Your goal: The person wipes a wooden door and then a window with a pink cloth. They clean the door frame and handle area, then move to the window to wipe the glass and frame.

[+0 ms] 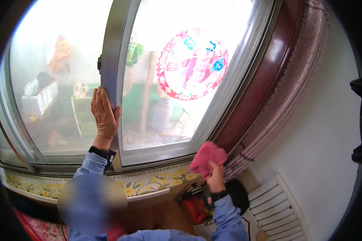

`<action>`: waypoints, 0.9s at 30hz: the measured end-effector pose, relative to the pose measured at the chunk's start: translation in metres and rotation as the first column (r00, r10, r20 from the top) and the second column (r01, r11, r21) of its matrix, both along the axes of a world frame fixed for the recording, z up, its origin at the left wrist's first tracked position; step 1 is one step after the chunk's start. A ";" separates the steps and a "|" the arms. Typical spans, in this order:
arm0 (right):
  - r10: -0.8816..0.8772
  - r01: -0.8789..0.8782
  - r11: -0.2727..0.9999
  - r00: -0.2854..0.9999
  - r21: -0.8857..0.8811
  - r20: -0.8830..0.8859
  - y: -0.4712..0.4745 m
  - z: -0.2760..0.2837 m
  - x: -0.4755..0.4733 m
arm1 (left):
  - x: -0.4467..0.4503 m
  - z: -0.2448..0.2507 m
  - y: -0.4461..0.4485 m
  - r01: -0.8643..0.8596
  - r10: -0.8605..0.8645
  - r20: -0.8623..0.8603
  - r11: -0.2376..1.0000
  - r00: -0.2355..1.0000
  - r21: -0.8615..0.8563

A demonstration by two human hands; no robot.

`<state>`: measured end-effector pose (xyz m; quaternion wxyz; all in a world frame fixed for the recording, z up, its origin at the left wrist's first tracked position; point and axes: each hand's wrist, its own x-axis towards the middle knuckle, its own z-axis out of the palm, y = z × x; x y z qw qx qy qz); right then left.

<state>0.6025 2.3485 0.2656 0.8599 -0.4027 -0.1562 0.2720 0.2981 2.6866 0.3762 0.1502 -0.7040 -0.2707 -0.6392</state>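
My left hand (105, 116) lies flat, palm in, against the metal frame upright (111, 72) of a sliding window, its fingers pointing up and the thumb slightly apart. In my right hand (216, 178) is a pink cloth (207, 157), bunched at the grip and spread above it, near the window's lower right corner. The right glass pane (138, 120) bears a round pink and white paper decoration (193, 64) with a few blue marks. The left pane (75, 69) looks hazy.
A windowsill with a yellow flower print (157, 182) runs below the frame. Pink curtains (277, 105) hang at the right. A white slatted chair (277, 208) and a red bag (194, 209) stand low at the right. Beyond the glass are a white box (39, 98) and a gas cylinder (162, 113).
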 end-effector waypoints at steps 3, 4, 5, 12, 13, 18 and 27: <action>-0.319 0.317 0.948 0.939 0.035 0.126 0.047 0.052 0.063 | 0.003 -0.005 0.004 0.025 -0.025 0.002 1.000 1.000 -0.012; -0.371 0.341 0.925 0.905 0.166 0.208 0.066 0.068 0.085 | 0.003 -0.006 0.005 0.016 -0.016 -0.003 1.000 1.000 -0.013; -0.460 0.419 0.881 0.868 0.220 0.188 0.088 0.084 0.107 | 0.003 -0.007 0.005 0.010 -0.010 -0.008 1.000 1.000 -0.014; -0.791 0.674 0.606 0.456 0.422 0.408 0.209 0.176 0.101 | 0.006 -0.014 0.008 0.004 -0.003 0.010 0.999 1.000 -0.037; -0.750 0.590 0.626 0.276 0.510 0.601 0.212 0.175 0.072 | 0.006 -0.014 0.007 0.025 -0.024 0.017 0.998 1.000 -0.056; -0.389 0.144 0.656 -0.777 0.741 0.495 0.216 0.195 -0.022 | 0.007 -0.014 0.007 0.012 -0.011 0.010 1.000 1.000 -0.027; -0.690 0.351 0.698 0.094 0.624 0.718 0.186 0.305 0.142 | 0.006 -0.015 0.009 0.008 -0.008 0.004 0.998 1.000 -0.062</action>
